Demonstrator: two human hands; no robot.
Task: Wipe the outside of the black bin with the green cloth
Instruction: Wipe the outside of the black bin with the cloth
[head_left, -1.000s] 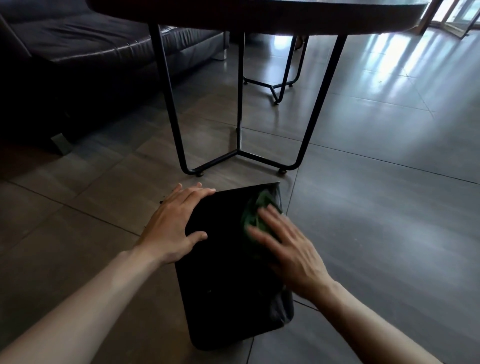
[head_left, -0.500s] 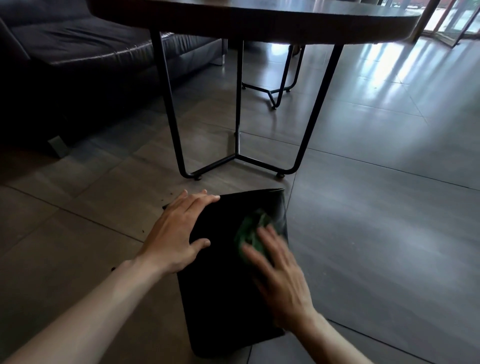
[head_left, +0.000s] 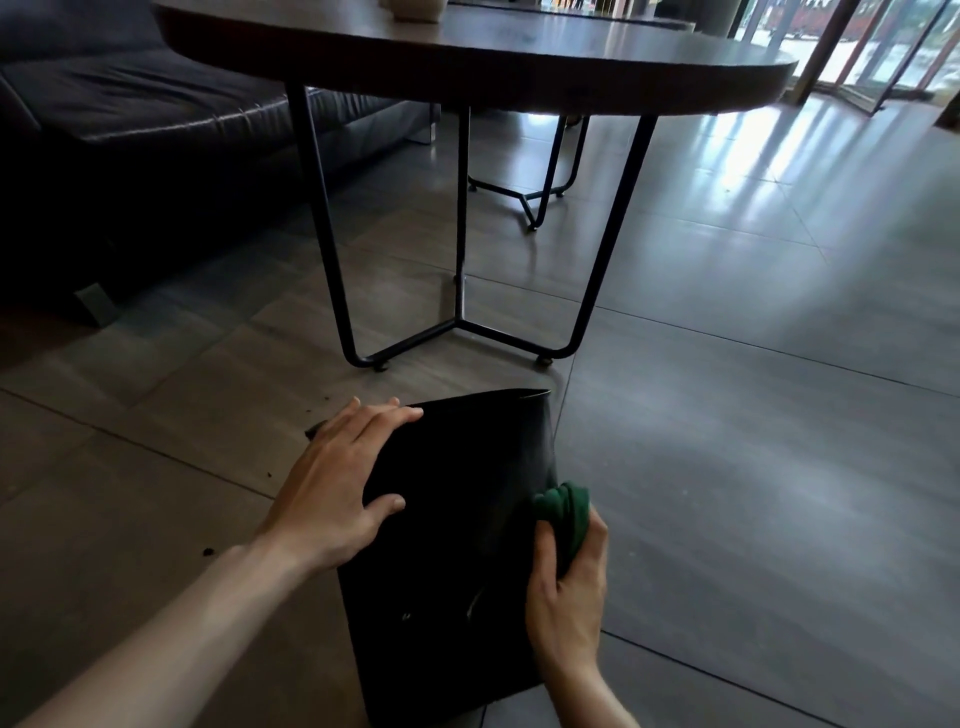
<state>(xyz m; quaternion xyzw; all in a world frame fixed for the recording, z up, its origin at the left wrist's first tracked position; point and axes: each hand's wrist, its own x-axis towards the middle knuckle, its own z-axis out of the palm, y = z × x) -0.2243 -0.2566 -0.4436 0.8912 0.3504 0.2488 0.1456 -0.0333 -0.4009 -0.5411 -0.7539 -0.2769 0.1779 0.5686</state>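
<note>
I'm seeing the bin (head_left: 457, 530) lying on the floor (head_left: 753, 467) at lower centre, between my hands. My left hand (head_left: 337, 488) is resting flat, fingers spread, on its left side, while my right hand (head_left: 569, 597) is gripping the bunched cloth (head_left: 563, 506) against its right edge.

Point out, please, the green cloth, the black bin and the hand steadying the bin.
green cloth (head_left: 567, 512), head view, bunched top.
black bin (head_left: 457, 561), head view, upward-facing side.
left hand (head_left: 340, 483), head view, back of hand.
</note>
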